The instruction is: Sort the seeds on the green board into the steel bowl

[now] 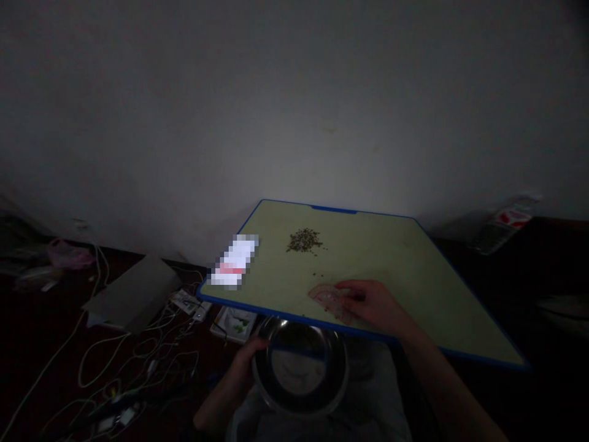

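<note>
Some grains [304,240] could drop past the metal bowl [299,373], gripped by the left hand [237,373] below the desk's [405,270] near edge, if it shifts; the right hand [375,301] pinches a clear plastic piece [324,296].

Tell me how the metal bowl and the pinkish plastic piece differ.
The metal bowl is shiny and opaque; the plastic piece is see-through. The metal bowl is deep and larger; the plastic piece is thin and smaller. The metal bowl sits below the tabletop's front edge; the plastic piece is over the tabletop. Both are held, by left hand and right hand respectively.
</note>
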Motion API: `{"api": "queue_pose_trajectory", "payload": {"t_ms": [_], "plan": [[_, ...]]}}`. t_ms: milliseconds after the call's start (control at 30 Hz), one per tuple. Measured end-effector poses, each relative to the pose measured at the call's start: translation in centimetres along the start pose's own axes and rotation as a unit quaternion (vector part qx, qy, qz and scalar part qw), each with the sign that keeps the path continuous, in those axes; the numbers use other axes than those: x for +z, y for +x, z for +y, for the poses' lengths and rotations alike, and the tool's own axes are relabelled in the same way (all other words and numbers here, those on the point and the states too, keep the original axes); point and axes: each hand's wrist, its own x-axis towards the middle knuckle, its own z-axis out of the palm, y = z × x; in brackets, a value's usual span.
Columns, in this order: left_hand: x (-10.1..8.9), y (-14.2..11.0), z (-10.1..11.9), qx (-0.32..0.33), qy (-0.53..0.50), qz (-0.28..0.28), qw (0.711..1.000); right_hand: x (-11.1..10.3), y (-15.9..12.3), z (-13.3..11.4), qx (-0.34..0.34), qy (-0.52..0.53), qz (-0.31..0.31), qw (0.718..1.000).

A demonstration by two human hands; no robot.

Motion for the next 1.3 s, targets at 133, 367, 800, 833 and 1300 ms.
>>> {"api": "queue_pose_trajectory", "payload": {"t_ms": [133, 367, 800, 833, 1300], "plan": [[0.4, 0.1, 0.2, 0.012, 0.020, 0.022, 0.999, 0.6, 0.6, -1.1, -0.030, 0.019, -0.027, 0.999], [0.4, 0.2, 0.0, 0.015, 0.030, 0.015, 0.999, 1.4, 1.5, -1.8, -0.085, 0.022, -0.057, 0.994], [1.1, -0.2, 0.1, -0.008, 0.004, -0.031, 0.999, 2.2, 1.2, -1.9, -0.121, 0.059, -0.076, 0.988], [1.1, -0.3, 0.2, -0.011, 0.000, -0.039, 0.999, 2.3, 1.2, -1.9, -0.126, 0.056, -0.072, 0.988], [1.1, -0.5, 0.3, -0.008, -0.006, -0.051, 0.999, 2.3, 0.8, -2.0, -0.141, 0.064, -0.069, 0.986]]}}
